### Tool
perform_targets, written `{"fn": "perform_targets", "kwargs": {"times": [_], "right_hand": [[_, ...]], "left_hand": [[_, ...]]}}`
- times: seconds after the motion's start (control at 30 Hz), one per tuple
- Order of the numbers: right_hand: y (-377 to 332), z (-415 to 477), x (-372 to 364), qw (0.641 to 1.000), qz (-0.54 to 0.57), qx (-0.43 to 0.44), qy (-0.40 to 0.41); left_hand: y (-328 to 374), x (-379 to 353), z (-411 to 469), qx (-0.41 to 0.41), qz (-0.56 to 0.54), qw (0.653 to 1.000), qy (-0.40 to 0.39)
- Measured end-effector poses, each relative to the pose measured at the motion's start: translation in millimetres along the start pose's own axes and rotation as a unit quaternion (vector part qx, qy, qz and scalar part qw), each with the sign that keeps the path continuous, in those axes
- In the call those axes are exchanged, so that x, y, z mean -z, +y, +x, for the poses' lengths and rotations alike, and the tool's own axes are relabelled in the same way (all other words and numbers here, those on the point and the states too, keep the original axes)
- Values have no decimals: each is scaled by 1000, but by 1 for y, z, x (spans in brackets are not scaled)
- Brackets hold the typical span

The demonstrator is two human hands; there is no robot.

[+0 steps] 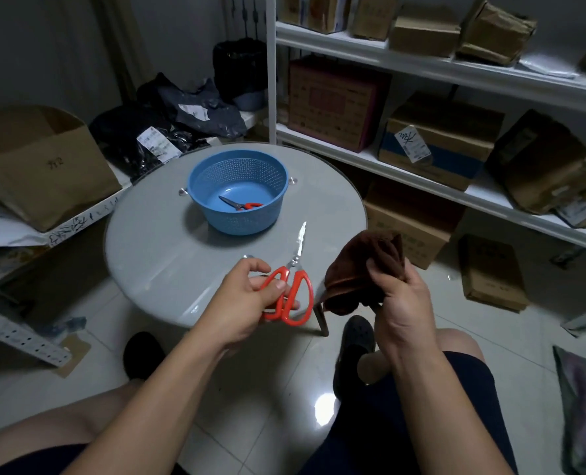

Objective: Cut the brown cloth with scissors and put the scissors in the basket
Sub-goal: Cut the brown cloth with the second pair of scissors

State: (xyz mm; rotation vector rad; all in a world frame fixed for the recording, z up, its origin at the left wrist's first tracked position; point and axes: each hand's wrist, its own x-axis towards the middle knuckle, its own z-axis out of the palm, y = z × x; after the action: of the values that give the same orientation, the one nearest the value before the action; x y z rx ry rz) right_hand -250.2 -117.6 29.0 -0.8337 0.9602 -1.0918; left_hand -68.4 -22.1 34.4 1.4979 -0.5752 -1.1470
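My left hand [247, 299] grips red-handled scissors [296, 269] by the handles, blades closed and pointing away toward the basket. My right hand [399, 296] holds a bunched brown cloth [360, 269] just right of the scissors, above the near edge of the round grey table [154, 248]. The cloth and blades are apart. A blue perforated basket [238, 173] stands at the table's far middle. A second, smaller pair of red-handled scissors [240, 203] lies on its bottom.
White shelving [421, 63] with cardboard boxes fills the right side. An open cardboard box [41, 166] and black plastic bags [168, 125] lie to the left and behind the table. My knees and a dark shoe [353, 351] are below the table, on a tiled floor.
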Motion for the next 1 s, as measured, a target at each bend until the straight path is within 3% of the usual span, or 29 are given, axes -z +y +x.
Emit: {"fn": "perform_targets", "kwargs": {"times": [0.1,0.2,0.3,0.43,0.53,0.73,1.0], "right_hand": [[9,-13,-27,997,5,-7,-80],[12,-24,-38,968,168,-81,-165],[12,-23,-34,934,263,-149,-188],[17,-23,-41,967,103,-148,-179],[22,-27,-49,973,24,-169,-158],[31,-28,-55,975,-27,-158,-156],[40,-35,-66,965,36,-228,-126]], "left_hand": [[-3,-2,-14,-37,-31,998,-36],[-10,-1,-19,-75,-9,997,-26],[-13,8,-24,-95,15,995,-4],[-15,12,-29,-116,27,993,-1],[-18,15,-31,-122,46,991,3],[-23,12,-36,-73,87,994,-3],[-24,28,-46,-113,137,982,-67]]}}
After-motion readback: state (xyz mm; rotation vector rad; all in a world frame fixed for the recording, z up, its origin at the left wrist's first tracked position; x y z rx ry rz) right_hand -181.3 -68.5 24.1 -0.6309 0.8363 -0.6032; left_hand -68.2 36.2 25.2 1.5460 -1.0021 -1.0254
